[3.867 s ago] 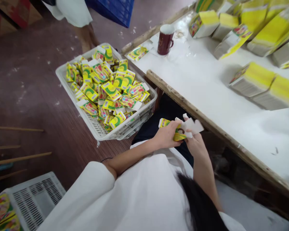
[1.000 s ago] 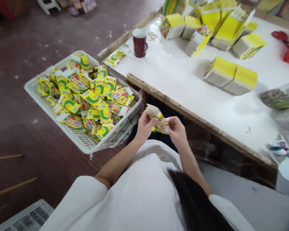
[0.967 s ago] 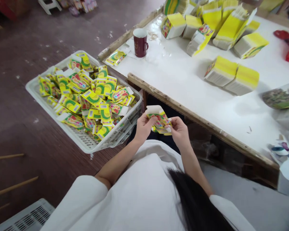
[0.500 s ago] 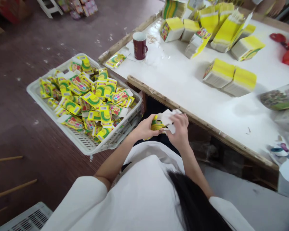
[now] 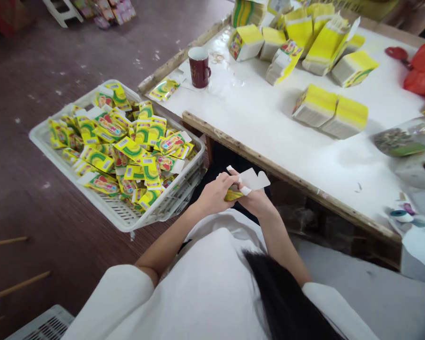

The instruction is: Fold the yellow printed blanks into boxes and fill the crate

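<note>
A small yellow-and-green carton (image 5: 234, 192) is between my hands, in front of my waist, with a white flap raised at its right end. My left hand (image 5: 216, 191) is closed around its left side, fingers over the top. From below and the right, my right hand (image 5: 255, 202) grips the same carton near the open end. My fingers cover much of it, and its inside is mostly hidden. To the left, a white plastic basket (image 5: 127, 224) holds a heap of similar printed cartons (image 5: 127, 148).
A white table (image 5: 255, 108) with a wooden edge lies ahead. On it are a maroon mug (image 5: 199, 68), bundles of flat yellow cartons (image 5: 331, 111), a red plastic bag (image 5: 423, 71) and a clear bag (image 5: 398, 141). Another crate (image 5: 44, 326) stands at lower left.
My left fingers have come over the top of the carton. My right hand has turned and lowered under it, leaving the white flap more exposed. The whole view has shifted slightly.
</note>
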The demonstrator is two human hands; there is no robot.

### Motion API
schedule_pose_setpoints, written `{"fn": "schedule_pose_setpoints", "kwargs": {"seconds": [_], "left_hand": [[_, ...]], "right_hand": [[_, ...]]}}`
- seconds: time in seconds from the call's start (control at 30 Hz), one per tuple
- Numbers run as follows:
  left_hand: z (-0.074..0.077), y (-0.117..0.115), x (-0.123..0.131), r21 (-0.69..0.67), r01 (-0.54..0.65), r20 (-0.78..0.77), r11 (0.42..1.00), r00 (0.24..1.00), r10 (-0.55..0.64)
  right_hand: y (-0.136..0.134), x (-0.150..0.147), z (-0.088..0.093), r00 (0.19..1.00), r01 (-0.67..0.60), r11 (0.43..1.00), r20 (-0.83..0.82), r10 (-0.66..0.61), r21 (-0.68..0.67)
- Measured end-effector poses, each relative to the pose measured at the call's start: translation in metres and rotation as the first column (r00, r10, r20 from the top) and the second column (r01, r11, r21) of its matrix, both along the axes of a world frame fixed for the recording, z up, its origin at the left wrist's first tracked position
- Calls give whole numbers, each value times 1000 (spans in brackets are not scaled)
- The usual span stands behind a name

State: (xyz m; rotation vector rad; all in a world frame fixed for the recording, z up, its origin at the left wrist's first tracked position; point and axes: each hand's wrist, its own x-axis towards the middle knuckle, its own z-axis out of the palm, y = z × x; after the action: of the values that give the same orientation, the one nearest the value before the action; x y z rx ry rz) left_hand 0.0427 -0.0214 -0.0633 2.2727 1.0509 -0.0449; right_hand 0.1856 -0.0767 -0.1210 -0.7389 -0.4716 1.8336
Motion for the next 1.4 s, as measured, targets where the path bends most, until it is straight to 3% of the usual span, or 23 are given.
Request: {"fn": "schedule_pose_setpoints", "kwargs": {"seconds": [0.1,0.23,0.33,0.43,0.5,0.67,0.77,0.83,0.87,0.9,0.93,1.0,1.03,1.07,1.13,1.2,1.3,1.4], "left_hand": [[-4,1,-1,-46,-28,27,999,999,29],[-11,4,-3,83,-74,54,994,996,70],[-8,6,-6,180,-110,-12,978,993,114],[1,10,-12,171,-124,-72,977,988,138],[6,14,-16,145,-114,-38,983,992,121],[10,17,-17,109,-52,-6,993,999,53],[7,12,-12,113,-81,14,990,997,80],[4,9,-13,63,-182,145,981,974,171],[3,8,-16,14,-278,275,960,925,264],[1,9,-19,-54,-399,446,915,810,380],[0,10,-23,-140,-514,612,846,627,482],[-3,14,-32,-314,-651,797,691,215,564],[-5,15,-35,-390,-671,813,630,70,579],[-7,16,-36,-458,-669,794,585,-11,608],[-13,15,-35,-574,-636,690,516,-37,723],[-18,10,-29,-647,-605,586,465,-4,810],[-22,6,-21,-637,-609,533,472,94,841],[-25,5,-19,-612,-624,516,486,150,843]], "right_hand": [[-5,-2,-4,974,58,989,208,-87,139],[-8,-5,-13,768,103,959,591,-246,264],[-7,-6,-22,639,126,932,691,-338,339],[-4,-4,-31,577,11,894,727,-372,449],[-3,3,-34,574,-73,875,738,-355,478],[-2,20,-30,660,-170,863,705,-259,476],[-1,11,-28,734,-44,898,624,-267,437],[-1,2,-31,792,95,914,526,-310,395],[-2,-1,-35,802,146,917,498,-330,372],[-3,-2,-40,787,169,922,515,-339,348],[-4,-1,-45,737,156,934,592,-326,320],[-8,5,-58,496,29,978,846,-194,207],[-9,8,-64,335,-38,991,936,-105,124],[-11,10,-70,192,-86,995,981,-30,47],[-13,11,-77,41,-121,992,998,50,-45],[-14,7,-82,-8,-120,991,998,63,-63],[-13,2,-84,-102,-144,987,993,63,-77],[-14,0,-86,-109,-171,983,993,53,-71]]}}
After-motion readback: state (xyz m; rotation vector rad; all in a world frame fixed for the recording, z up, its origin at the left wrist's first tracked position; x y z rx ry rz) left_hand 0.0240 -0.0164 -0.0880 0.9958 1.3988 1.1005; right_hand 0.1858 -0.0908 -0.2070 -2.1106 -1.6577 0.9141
